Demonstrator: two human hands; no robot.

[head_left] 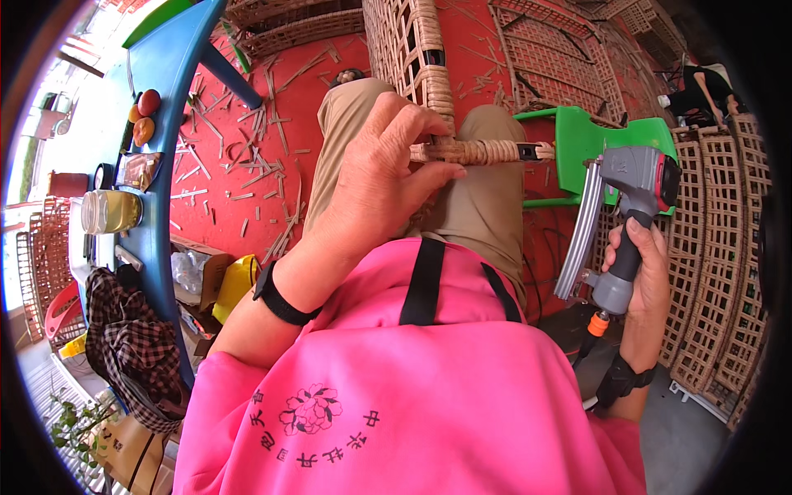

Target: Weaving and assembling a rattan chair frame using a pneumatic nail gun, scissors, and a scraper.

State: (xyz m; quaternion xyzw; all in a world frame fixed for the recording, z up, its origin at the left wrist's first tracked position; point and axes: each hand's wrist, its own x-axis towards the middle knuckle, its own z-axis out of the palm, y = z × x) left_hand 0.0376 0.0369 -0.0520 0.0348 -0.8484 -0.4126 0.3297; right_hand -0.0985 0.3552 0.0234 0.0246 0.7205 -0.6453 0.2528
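Note:
In my right hand (646,262) is a grey and black air staple gun (631,177), held upright by its grip, with a silver magazine on its left and an orange-collared hose fitting below. My left hand (386,169) is curled at a woven rattan frame (408,58) between my knees. Its thumb lies below a wrapped crossbar (487,152) and its forefinger above, so the bar's left end shows between them. A bare dark piece of frame shows near the bar's right end. The other fingers' tips are partly hidden.
Behind the gun stands a green plastic chair (577,140). Woven panels (701,247) lean at the right; another woven frame (561,58) lies beyond. Cut strips litter the red floor (239,177). A blue table (169,223) at left bears a jar (111,212), fruit (147,103) and a checked cloth (132,338).

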